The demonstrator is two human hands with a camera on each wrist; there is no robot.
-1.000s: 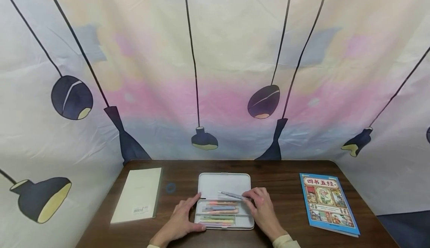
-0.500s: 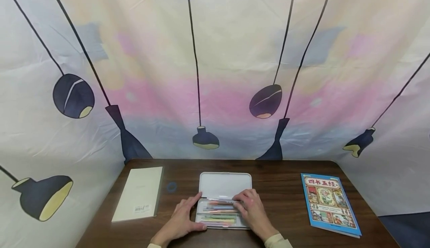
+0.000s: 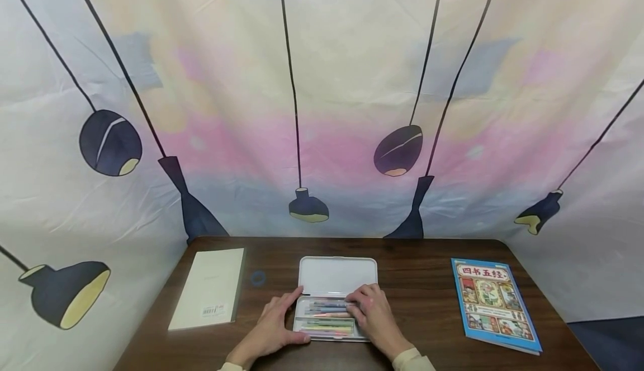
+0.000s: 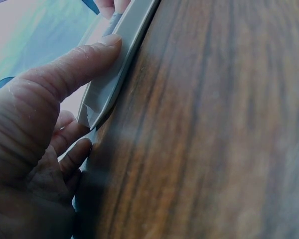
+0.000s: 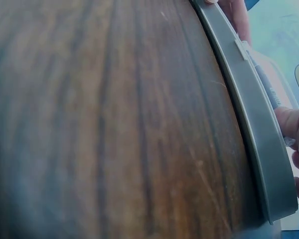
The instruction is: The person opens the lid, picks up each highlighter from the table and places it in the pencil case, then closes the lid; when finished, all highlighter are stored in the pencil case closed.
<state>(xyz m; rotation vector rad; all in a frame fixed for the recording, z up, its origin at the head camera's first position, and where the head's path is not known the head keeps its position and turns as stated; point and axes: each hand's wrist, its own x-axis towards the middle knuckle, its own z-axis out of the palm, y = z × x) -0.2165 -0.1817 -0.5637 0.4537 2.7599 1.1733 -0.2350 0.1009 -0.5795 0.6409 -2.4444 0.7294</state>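
Observation:
An open white pen case [image 3: 338,275] lies on the table in the head view, lid folded back. Several coloured pens [image 3: 327,326] lie in its two compartments. My left hand [image 3: 271,326] grips the case's left end, thumb [image 4: 84,64] at the front wall and the other fingers around the left side and back corner. My right hand [image 3: 374,312] reaches over the right end and pinches a greyish pen [image 3: 329,303] low in the back compartment. In the right wrist view the right thumb [image 5: 289,119] is beside a pen with a ribbed grip, partly hidden by the case wall.
A cream notebook [image 3: 208,287] with a barcode label lies at the left, with a blue ring [image 3: 258,278] beside it. At the right is a blue-bordered book [image 3: 495,304] with Chinese characters. A lamp-patterned curtain [image 3: 342,108] hangs behind the dark wooden table [image 3: 412,270].
My right hand has moved left and carried the pen from above the case down into the back compartment. My left hand has kept its hold on the case.

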